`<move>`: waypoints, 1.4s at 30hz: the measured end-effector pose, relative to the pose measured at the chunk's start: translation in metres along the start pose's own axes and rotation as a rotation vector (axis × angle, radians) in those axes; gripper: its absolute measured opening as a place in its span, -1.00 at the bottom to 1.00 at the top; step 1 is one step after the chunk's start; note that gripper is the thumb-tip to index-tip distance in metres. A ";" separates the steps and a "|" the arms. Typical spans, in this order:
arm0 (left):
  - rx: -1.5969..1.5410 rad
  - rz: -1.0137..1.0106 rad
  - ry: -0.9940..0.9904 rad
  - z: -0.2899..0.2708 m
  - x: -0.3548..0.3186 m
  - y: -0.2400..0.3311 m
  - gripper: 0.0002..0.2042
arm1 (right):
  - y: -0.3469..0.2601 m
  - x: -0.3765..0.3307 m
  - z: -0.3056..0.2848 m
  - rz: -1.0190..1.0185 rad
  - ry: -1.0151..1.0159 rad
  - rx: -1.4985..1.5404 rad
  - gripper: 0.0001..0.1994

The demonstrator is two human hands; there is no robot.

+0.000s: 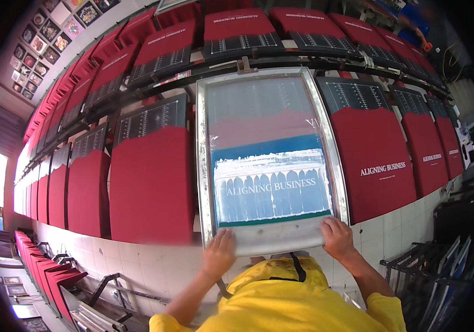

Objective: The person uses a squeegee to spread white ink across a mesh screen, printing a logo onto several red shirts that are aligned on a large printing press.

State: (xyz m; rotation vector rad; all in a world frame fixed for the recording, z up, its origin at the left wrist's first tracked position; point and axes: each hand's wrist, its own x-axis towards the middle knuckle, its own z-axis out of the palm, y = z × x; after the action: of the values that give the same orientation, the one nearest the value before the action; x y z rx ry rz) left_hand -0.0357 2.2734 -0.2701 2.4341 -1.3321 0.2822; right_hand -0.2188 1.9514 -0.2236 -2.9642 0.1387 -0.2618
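Observation:
A metal-framed printing screen (201, 160) lies over a black platen with red fabric on it. White ink (270, 164) is smeared across the blue stencil, which has lettering in it. At its near end rests a squeegee with a green blade (274, 219) and a grey metal holder. My left hand (220, 253) is closed on the near left corner of the frame, beside the squeegee's end. Closed on the near right corner is my right hand (337, 237). The undersides of both grips are hidden.
Blank red fabric (151, 185) covers the platens to the left; the red pieces (372, 166) to the right carry white lettering. A rail (215, 71) with a metal bracket runs behind the screen. Dark racks (419, 271) stand at lower right. Another person (415, 21) is at the far right.

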 end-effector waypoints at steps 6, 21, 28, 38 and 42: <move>0.001 0.043 0.004 0.020 0.063 -0.040 -0.67 | 0.026 0.060 0.006 0.004 -0.007 -0.013 -0.70; -0.013 -0.087 -0.242 -0.025 0.140 -0.061 -0.85 | 0.046 0.132 -0.037 0.102 -0.161 -0.020 -0.87; -0.067 -0.063 -0.142 -0.033 0.031 0.004 -0.67 | 0.003 0.007 -0.019 0.074 -0.039 0.001 -0.74; -0.114 -0.071 -0.208 -0.012 -0.029 0.031 -0.46 | -0.026 -0.041 -0.004 0.102 -0.104 -0.018 -0.33; -0.188 -0.048 -0.206 -0.026 -0.032 0.034 -0.40 | -0.029 -0.039 -0.007 0.098 -0.087 0.049 -0.38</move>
State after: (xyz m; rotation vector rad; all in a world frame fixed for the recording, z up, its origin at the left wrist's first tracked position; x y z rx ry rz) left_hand -0.0818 2.2910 -0.2502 2.3813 -1.3142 -0.1059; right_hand -0.2562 1.9833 -0.2181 -2.9034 0.2620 -0.1219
